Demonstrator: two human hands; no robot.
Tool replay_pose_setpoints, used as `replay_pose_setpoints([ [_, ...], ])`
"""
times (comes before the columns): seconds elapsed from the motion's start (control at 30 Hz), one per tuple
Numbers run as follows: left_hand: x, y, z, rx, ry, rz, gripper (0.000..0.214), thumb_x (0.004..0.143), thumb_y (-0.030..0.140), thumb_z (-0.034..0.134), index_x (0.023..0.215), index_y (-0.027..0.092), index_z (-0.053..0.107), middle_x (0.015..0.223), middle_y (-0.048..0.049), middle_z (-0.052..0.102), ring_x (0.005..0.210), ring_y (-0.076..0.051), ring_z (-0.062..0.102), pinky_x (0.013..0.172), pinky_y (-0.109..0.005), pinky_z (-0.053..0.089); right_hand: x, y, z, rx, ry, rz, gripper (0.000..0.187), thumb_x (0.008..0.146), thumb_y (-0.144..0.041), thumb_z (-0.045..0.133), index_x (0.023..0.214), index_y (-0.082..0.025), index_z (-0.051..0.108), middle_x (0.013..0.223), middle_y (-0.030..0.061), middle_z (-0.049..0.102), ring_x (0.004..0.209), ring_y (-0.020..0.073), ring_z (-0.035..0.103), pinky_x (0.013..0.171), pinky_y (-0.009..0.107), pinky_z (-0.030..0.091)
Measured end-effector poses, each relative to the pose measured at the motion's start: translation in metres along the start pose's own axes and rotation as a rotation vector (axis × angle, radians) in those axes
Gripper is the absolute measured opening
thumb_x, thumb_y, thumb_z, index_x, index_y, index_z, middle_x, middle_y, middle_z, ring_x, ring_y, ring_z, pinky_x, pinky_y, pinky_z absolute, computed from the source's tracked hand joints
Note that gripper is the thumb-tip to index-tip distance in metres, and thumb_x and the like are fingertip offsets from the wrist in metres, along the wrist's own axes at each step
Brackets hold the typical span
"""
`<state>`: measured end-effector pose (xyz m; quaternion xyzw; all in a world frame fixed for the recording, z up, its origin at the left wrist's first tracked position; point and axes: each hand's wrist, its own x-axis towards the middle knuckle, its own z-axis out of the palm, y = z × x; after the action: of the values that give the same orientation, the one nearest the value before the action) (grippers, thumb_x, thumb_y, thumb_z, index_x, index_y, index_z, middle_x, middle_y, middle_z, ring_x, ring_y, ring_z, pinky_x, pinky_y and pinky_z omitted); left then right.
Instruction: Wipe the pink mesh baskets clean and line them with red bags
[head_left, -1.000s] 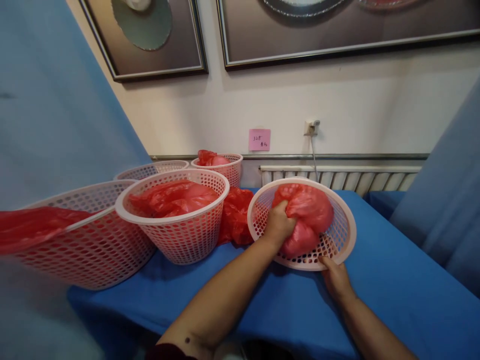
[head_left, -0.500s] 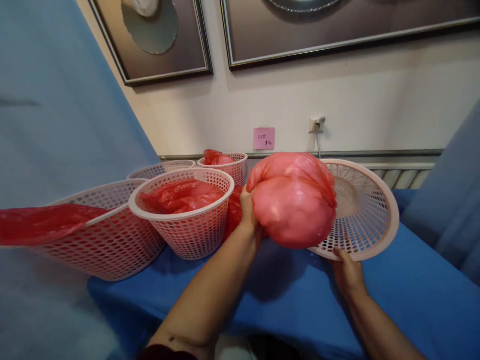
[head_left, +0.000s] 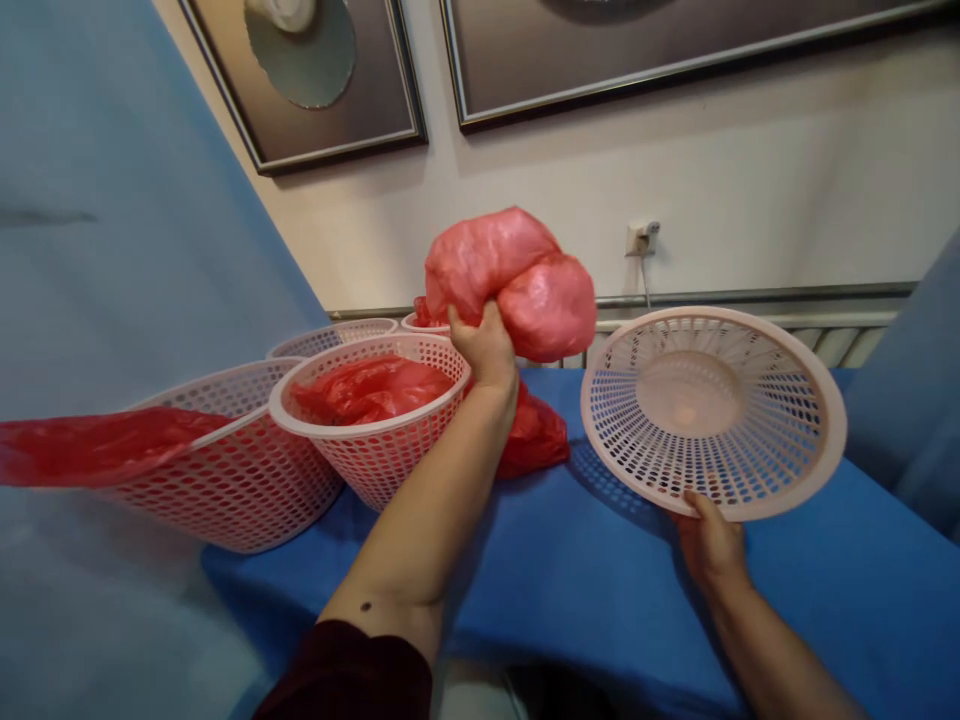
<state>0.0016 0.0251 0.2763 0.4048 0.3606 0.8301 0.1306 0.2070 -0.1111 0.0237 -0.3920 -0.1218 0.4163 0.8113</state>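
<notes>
My left hand (head_left: 486,352) is closed on a crumpled pink plastic bag (head_left: 510,280) and holds it in the air above the blue table (head_left: 600,580). My right hand (head_left: 709,540) grips the near rim of a shallow pink mesh basket (head_left: 712,410), tilted up so its empty inside faces me. The bag hangs to the left of that basket, clear of it.
Several pink mesh baskets stand at the left; the nearest round one (head_left: 375,420) holds red plastic, a larger one (head_left: 225,460) lies beside it. Another red bag (head_left: 536,440) lies on the table. Blue cloth screens flank both sides. A wall socket (head_left: 641,238) and radiator are behind.
My left hand lifted the pink bag out of the shallow basket and raised it up and left. My right hand tilted the emptied basket and shifted it to the right.
</notes>
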Motion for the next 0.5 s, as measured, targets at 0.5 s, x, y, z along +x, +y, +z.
replay_pose_setpoints([
  [0.5,-0.009,-0.120,-0.011,0.790,-0.656,-0.109,0.032,0.097,0.033,0.064,0.125,0.016,0.063,0.128,-0.0117,0.063,0.112,-0.025,0.065,0.095,-0.047,0.056,0.002,0.014,0.000,-0.026,0.026,0.061,0.064,0.065,-0.027,0.077,0.127,-0.020,0.067,0.113,0.0043,0.076,0.105,0.0263,0.071,0.094,0.046,0.061],
])
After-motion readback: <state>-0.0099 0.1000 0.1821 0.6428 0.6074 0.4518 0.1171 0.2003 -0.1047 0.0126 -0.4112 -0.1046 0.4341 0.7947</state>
